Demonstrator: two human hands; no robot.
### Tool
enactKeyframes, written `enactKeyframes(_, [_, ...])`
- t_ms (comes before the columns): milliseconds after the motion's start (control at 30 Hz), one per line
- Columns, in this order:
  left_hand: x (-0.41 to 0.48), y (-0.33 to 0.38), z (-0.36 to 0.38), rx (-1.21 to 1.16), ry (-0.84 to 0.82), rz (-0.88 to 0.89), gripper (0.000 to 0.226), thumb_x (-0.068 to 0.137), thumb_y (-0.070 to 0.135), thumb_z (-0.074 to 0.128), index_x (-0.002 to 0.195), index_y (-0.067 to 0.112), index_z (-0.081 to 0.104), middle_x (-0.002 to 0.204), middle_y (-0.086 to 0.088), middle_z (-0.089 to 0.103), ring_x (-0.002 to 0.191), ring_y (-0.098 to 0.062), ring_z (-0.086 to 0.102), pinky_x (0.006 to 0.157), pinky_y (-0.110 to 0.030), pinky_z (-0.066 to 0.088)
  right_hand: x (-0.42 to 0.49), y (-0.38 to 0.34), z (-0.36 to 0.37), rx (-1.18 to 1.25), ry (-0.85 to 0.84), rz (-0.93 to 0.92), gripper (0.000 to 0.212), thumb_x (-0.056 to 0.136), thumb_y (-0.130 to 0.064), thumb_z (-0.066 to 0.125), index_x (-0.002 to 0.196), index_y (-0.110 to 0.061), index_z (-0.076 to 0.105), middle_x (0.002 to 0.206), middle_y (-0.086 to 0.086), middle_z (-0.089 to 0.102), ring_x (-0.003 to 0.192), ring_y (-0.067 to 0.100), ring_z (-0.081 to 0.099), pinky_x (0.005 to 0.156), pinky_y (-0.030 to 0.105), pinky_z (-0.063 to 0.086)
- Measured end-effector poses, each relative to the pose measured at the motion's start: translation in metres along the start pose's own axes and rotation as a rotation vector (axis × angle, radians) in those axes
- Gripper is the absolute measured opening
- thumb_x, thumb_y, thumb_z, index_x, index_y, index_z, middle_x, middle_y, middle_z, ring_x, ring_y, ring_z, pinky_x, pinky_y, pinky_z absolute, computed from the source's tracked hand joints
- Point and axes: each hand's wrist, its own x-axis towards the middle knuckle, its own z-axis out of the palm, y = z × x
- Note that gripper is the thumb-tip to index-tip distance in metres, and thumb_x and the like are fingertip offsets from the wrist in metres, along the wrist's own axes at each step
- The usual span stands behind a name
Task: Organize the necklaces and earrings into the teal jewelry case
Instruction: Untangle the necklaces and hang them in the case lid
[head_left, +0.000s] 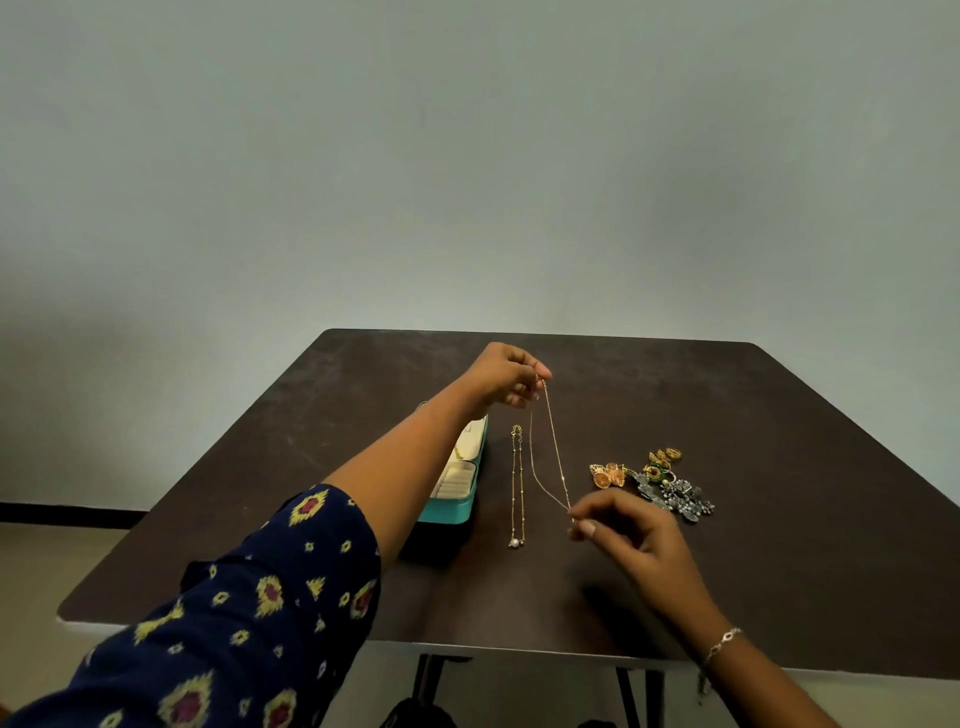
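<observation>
My left hand (511, 376) pinches the far end of a thin gold chain (555, 441) above the table (805, 545). My right hand (634, 530) pinches its near end, so the chain is stretched between them. A pearl necklace (517, 483) lies flat just beside it. The open teal case (451, 512) stands to the left, partly behind my forearm. The earrings (657, 480) lie heaped on the right.

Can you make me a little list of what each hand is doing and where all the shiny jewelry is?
left hand: pinches top of thin gold chain
right hand: pinches chain's lower end
pearl necklace: flat on table, between teal case and chain
earrings: heaped on table, right of chain
teal case: open, partly behind left forearm
</observation>
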Motion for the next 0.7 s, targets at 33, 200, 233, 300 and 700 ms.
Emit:
enactKeyframes(33, [-0.003,0.0,0.002,-0.011,-0.002,-0.008,0.025,0.089,-0.008,0.04,0.08,0.005,0.06,0.07,-0.007,0.058,0.056,-0.009,0.058,0.052,-0.018,0.049,0.001,-0.005,-0.003,0.092,0.019,0.058,0.013,0.081,0.007,0.058,0.082,-0.004,0.065,0.077,0.006,0.064,0.068,0.013,0.065,0.069,0.02,0.052])
enactKeyframes(200, [-0.018,0.004,0.014,-0.074,-0.017,-0.037,0.019,0.087,-0.008,0.045,0.082,0.003,0.06,0.071,-0.009,0.06,0.053,-0.006,0.063,0.053,-0.018,0.052,-0.001,-0.028,-0.018,0.324,0.065,0.275,0.018,0.084,0.012,0.045,0.083,0.002,0.061,0.076,0.013,0.057,0.056,0.013,0.063,0.062,0.022,0.055])
enactKeyframes(233, [-0.021,0.005,0.017,-0.082,-0.013,-0.045,0.018,0.087,-0.007,0.046,0.082,0.003,0.06,0.072,-0.01,0.061,0.054,-0.007,0.063,0.054,-0.018,0.053,-0.002,-0.032,-0.02,0.361,0.072,0.31,0.019,0.085,0.011,0.045,0.084,0.002,0.06,0.075,0.012,0.057,0.055,0.013,0.063,0.061,0.022,0.055])
enactKeyframes(300, [-0.026,0.006,0.023,-0.104,0.0,-0.063,0.018,0.088,-0.006,0.047,0.082,0.004,0.06,0.072,-0.009,0.061,0.055,-0.008,0.064,0.055,-0.019,0.054,-0.002,-0.038,-0.024,0.444,0.086,0.379,0.019,0.085,0.01,0.044,0.084,0.001,0.06,0.074,0.011,0.059,0.056,0.014,0.064,0.059,0.021,0.055])
enactKeyframes(700, [-0.055,-0.001,0.066,-0.256,0.036,-0.126,0.015,0.09,0.002,0.05,0.083,0.006,0.063,0.071,-0.005,0.063,0.053,-0.008,0.061,0.061,-0.024,0.051,0.002,-0.053,-0.039,0.579,0.176,0.408,0.034,0.089,0.011,0.035,0.107,-0.002,0.061,0.104,0.017,0.066,0.082,0.02,0.07,0.069,0.023,0.057])
